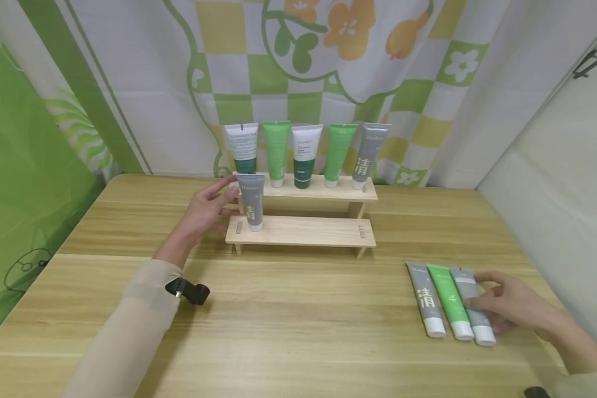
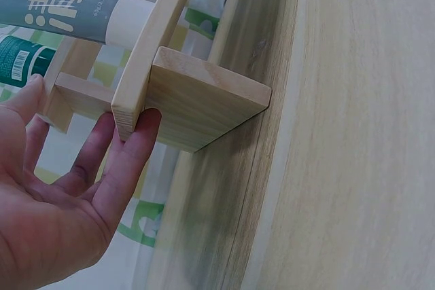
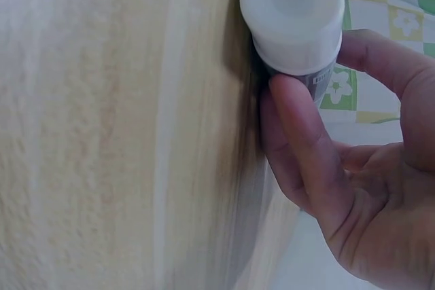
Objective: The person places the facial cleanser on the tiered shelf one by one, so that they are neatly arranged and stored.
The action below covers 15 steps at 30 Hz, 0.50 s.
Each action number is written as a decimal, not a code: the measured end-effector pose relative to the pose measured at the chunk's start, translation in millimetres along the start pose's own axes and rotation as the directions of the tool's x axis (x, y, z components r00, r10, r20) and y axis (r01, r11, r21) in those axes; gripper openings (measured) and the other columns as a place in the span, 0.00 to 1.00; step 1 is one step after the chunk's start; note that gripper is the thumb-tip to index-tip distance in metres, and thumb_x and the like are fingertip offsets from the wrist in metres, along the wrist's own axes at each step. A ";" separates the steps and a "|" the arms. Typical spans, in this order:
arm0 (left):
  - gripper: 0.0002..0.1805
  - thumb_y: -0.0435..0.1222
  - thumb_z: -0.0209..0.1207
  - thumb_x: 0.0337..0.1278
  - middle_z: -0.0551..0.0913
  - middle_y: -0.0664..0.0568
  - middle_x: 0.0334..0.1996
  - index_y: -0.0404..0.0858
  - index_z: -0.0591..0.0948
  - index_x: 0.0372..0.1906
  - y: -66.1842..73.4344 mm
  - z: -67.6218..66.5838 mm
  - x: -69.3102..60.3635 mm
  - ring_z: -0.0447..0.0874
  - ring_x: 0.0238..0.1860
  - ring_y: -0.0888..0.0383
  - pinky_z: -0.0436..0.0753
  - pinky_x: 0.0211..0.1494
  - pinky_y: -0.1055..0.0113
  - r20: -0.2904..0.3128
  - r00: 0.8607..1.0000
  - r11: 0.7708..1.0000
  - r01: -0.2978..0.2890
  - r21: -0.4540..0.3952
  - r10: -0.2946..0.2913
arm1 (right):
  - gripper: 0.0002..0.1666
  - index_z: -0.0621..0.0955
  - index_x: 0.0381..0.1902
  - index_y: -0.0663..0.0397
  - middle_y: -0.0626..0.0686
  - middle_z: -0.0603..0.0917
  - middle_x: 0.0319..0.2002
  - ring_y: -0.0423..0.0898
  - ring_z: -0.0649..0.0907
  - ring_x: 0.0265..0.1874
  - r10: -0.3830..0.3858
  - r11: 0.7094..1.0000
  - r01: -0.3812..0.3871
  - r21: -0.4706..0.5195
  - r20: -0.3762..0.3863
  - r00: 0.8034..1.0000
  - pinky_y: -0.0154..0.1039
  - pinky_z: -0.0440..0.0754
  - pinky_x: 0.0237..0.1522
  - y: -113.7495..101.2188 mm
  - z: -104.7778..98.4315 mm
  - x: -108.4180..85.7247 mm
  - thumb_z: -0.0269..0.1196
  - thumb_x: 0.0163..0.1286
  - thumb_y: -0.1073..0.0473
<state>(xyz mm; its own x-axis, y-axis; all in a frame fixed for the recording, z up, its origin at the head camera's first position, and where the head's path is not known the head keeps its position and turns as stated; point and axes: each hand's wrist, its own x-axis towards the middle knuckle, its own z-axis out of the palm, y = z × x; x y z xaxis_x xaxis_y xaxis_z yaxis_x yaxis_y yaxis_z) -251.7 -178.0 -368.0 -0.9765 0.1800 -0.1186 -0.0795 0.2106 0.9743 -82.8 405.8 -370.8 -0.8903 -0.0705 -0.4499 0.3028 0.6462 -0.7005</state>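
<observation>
On the lower tier of a wooden two-tier stand (image 1: 303,235), a grey tube (image 1: 252,204) stands upright on its white cap near the left end. My left hand (image 1: 206,207) is beside that tube, its fingers touching the end of the lower plank (image 2: 129,100). At the right, three tubes lie side by side on the table: a grey tube with large pale lettering (image 1: 424,296), a green tube (image 1: 450,298) and an outer grey tube (image 1: 470,296). My right hand (image 1: 514,304) grips the outer grey one; its white cap (image 3: 296,15) shows close up in the right wrist view.
Several tubes stand on the upper tier (image 1: 368,193): white-and-green (image 1: 303,152), green (image 1: 277,149) and grey (image 1: 370,152). Behind the wooden table (image 1: 298,331) hangs a patterned curtain (image 1: 308,105). A white panel (image 1: 567,155) borders the right side.
</observation>
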 end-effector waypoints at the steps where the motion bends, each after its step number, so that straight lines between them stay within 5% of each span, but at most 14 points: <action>1: 0.36 0.61 0.55 0.68 0.76 0.37 0.63 0.60 0.62 0.78 -0.2 -0.1 0.2 0.82 0.56 0.41 0.85 0.44 0.48 0.000 1.000 1.000 0.000 0.000 0.000 | 0.49 0.50 0.71 0.79 0.58 0.81 0.38 0.53 0.85 0.32 0.002 1.000 -0.002 -0.002 -0.003 1.000 0.49 0.87 0.31 0.3 0.0 0.0 0.66 0.70 0.57; 15: 0.36 0.60 0.54 0.69 0.75 0.37 0.62 0.59 0.62 0.78 0.4 0.4 -0.5 0.82 0.56 0.40 0.86 0.43 0.48 0.005 1.000 1.000 -0.012 -0.002 0.012 | 0.49 0.49 0.72 0.78 0.59 0.82 0.39 0.53 0.85 0.31 -0.040 0.999 0.039 -0.007 -0.051 0.998 0.48 0.87 0.30 -3.3 -2.5 -6.1 0.65 0.71 0.58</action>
<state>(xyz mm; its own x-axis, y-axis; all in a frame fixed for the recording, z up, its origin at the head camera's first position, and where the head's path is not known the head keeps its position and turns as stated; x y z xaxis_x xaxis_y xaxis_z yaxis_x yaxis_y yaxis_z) -251.2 -177.6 -367.6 -0.9764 0.1871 -0.1076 -0.0679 0.2068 0.9760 -79.2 406.0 -364.4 -0.9178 -0.0571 -0.3929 0.2651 0.6486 -0.7135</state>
